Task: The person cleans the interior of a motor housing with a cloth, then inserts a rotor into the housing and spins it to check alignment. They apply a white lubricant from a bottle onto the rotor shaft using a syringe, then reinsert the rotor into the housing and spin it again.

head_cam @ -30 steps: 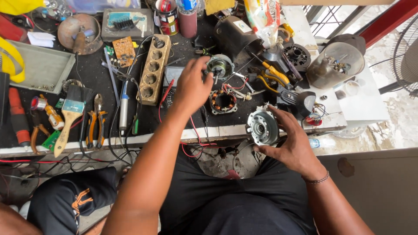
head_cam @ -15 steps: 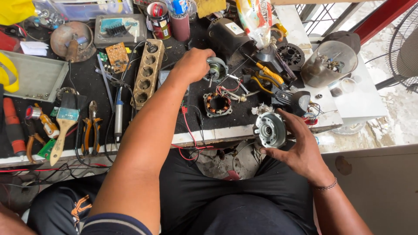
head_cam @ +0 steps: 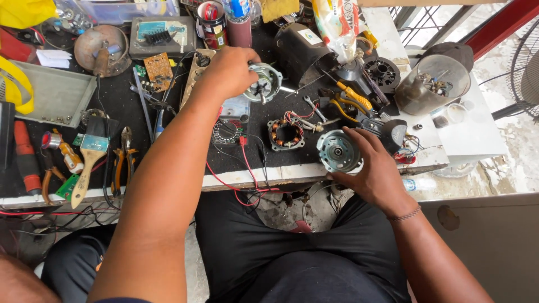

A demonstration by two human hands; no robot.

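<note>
My left hand (head_cam: 230,70) reaches across the black bench and grips a round metal motor cover with a shaft (head_cam: 266,83). Nearer the bench's front edge, my right hand (head_cam: 373,163) wraps around another round metal motor end cover (head_cam: 337,151), holding it on the bench. Between the two hands lies a square stator with copper windings and coloured wires (head_cam: 286,134). A multimeter with a dial (head_cam: 229,126) sits under my left forearm, its red and black leads trailing over the edge.
A paintbrush (head_cam: 90,160), pliers (head_cam: 120,157) and screwdrivers lie at the left. A black motor body (head_cam: 300,47), a power strip (head_cam: 193,78), a circuit board (head_cam: 158,67), a grey tray (head_cam: 50,98) and a round fan housing (head_cam: 432,84) crowd the bench.
My left hand has closed on the shafted motor cover and drawn it slightly left. My right hand has settled the other cover lower, near the bench's front edge.
</note>
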